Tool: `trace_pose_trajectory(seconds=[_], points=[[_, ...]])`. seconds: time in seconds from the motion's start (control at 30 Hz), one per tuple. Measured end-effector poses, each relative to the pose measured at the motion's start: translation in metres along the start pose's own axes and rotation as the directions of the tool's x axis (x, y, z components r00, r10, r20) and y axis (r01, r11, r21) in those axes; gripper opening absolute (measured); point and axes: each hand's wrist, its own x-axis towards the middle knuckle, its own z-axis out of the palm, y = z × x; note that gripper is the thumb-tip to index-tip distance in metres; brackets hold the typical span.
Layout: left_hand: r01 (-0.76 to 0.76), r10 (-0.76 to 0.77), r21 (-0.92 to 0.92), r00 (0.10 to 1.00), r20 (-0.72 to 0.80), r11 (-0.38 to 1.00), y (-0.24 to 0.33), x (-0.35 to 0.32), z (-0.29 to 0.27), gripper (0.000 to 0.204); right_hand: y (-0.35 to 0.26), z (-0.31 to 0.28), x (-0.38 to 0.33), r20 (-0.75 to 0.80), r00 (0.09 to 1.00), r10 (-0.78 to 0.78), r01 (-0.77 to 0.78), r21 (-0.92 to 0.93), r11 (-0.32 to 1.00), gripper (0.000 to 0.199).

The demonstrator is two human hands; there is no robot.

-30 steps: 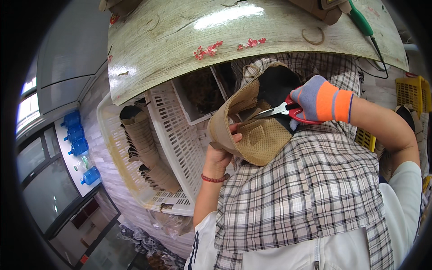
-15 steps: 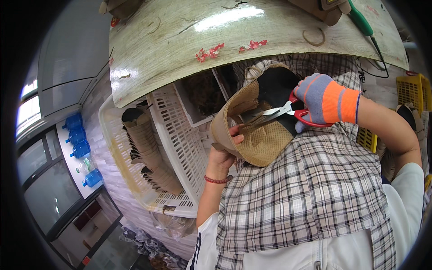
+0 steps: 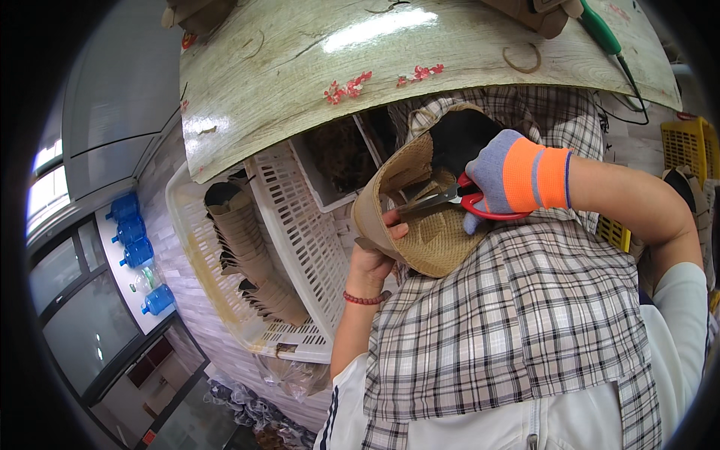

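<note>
A person, seen from above, works over their own lap, which is covered by a grey and white checked cloth apron (image 3: 517,322). The bare left hand (image 3: 377,251), with a red bead bracelet (image 3: 364,299) at the wrist, is clenched around the near edge of a tan woven shoe upper with a dark lining (image 3: 420,202), holding it upright just above the apron. The right hand (image 3: 508,178), in a grey glove with an orange cuff, grasps a pair of red-handled scissors (image 3: 450,199), fingers closed through the handle loops. The steel blades point left into the open mouth of the upper, their tips close to the left thumb.

Compared with a second ago, the upper has tipped so its dark inside faces the camera more, and the blades have pushed further in and look nearly closed. That suggests a snip at the inner edge is under way or just made, though the exact cut line is too small to tell.

To the left, a white slotted plastic crate (image 3: 300,225) stands tilted, holding a stack of similar tan pieces (image 3: 251,255). On the far side lies a pale wood-grain tabletop (image 3: 420,60) with small red scraps (image 3: 346,85). Blue water bottles (image 3: 135,240) stand at the far left.
</note>
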Motion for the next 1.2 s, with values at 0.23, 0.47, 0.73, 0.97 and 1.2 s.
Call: trace_pose_trajectory(seconds=[0.23,0.47,0.73,0.97,1.2], points=[[-0.031,0.031,0.002,0.997,-0.066,1.0,-0.003,-0.001,-0.007,0.045,0.003,0.003,0.0,-0.101,0.99,-0.094,0.095,0.004,0.995,0.082],[-0.012,0.012,0.032,1.0,0.0,0.999,0.001,-0.005,0.006,0.044,0.001,0.003,0.008,-0.054,0.998,-0.033,0.03,-0.059,0.998,0.06],[-0.427,0.415,0.049,0.896,0.159,0.903,0.008,0.031,-0.015,0.04,0.076,0.012,0.011,0.223,0.969,-0.107,0.035,0.305,0.952,0.058],[-0.459,0.465,-0.087,0.882,0.077,0.884,0.026,0.056,0.008,0.05,0.073,-0.005,0.037,0.453,0.833,-0.318,-0.012,0.588,0.808,0.098],[-0.475,0.468,0.063,0.878,0.1,0.878,0.033,0.06,0.004,0.053,0.045,-0.029,0.05,0.51,0.826,-0.24,-0.081,0.529,0.845,0.092]])
